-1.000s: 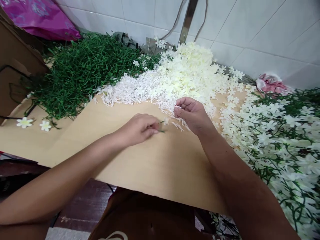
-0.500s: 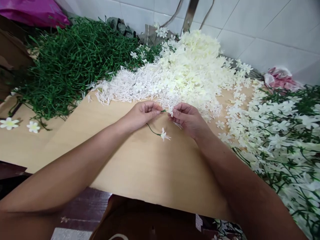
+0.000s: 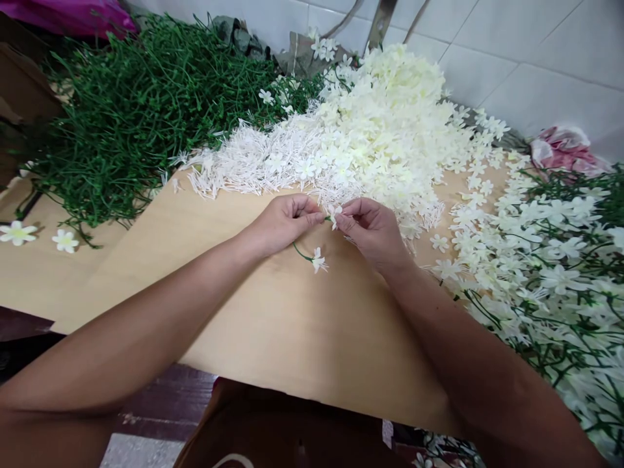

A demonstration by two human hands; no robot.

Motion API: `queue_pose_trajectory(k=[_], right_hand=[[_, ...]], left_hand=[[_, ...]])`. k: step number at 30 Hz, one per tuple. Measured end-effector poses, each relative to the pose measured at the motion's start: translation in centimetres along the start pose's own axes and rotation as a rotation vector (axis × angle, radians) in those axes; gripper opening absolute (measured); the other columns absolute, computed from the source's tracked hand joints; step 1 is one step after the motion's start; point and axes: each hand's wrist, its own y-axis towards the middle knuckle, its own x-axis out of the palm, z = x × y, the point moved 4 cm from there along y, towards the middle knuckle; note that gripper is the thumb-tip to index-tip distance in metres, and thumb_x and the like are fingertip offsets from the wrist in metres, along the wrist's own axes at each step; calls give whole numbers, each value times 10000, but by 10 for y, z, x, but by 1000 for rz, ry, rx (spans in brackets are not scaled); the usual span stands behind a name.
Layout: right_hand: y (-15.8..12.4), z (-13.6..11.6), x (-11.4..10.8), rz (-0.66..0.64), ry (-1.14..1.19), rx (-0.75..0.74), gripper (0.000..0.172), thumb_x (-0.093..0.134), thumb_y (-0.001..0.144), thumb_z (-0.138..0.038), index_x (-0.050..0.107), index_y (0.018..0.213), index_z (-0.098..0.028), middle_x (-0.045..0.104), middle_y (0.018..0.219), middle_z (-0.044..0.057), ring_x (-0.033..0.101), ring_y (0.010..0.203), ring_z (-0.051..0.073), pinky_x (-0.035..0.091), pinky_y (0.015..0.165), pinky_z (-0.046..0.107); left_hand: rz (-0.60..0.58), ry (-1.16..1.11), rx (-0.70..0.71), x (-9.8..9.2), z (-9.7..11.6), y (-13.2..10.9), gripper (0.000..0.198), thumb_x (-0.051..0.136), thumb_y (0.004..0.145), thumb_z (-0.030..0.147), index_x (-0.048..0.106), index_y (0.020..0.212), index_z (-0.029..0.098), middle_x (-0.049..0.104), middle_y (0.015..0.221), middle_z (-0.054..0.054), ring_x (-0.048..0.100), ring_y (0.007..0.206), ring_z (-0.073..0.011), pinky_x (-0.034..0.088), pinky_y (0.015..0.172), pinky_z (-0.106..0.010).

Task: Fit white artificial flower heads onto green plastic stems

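Observation:
My left hand [image 3: 293, 220] pinches a thin green artificial flower stem [image 3: 303, 253] over the middle of the board. One branch of the stem hangs below the fingers and bears a white flower [image 3: 318, 261] with thin white stamens. The stem's other tip points right, towards my right hand [image 3: 371, 229]. Between thumb and fingertips my right hand grips a small white flower [image 3: 334, 216], which meets that green tip. Whether the tip runs through the flower's centre is too small to tell.
Green stems [image 3: 160, 117] are heaped at the back left. White stamens [image 3: 263, 159] and pale yellow-white blossoms [image 3: 390, 123] are piled behind my hands. Assembled white flowers [image 3: 560, 279] spread along the right. Two loose flowers [image 3: 17, 233] lie at the left of the brown board [image 3: 273, 325].
My hands have come closer together, and the white flower in my right hand now meets the stem's tip. The view has shifted slightly.

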Motion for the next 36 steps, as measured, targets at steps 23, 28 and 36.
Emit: queue_pose_trajectory(k=[23, 28, 36], right_hand=[[-5, 12, 8, -66, 144, 113, 320, 805, 608, -423, 572, 683, -216, 633, 614, -35, 652, 675, 133, 536, 701, 291], [-5, 17, 7, -62, 170, 122, 317, 820, 592, -391, 572, 667, -209, 640, 637, -42, 635, 647, 110, 522, 672, 267], [-7, 12, 17, -13, 122, 101, 366, 842, 534, -393, 547, 619, -194, 628, 656, -28, 557, 582, 88, 461, 545, 236]], left_hand=[[-34, -104, -5, 3, -1, 0, 161, 708, 686, 240, 605, 654, 121, 663, 663, -12, 599, 649, -112, 466, 681, -262], [-1, -57, -20, 5, 1, 0, 138, 686, 686, 161, 572, 613, 134, 602, 575, 30, 543, 574, -83, 442, 636, -237], [65, 1, -31, 6, 3, -1, 165, 635, 695, 93, 517, 591, 143, 510, 523, 55, 442, 520, -60, 347, 532, -207]])
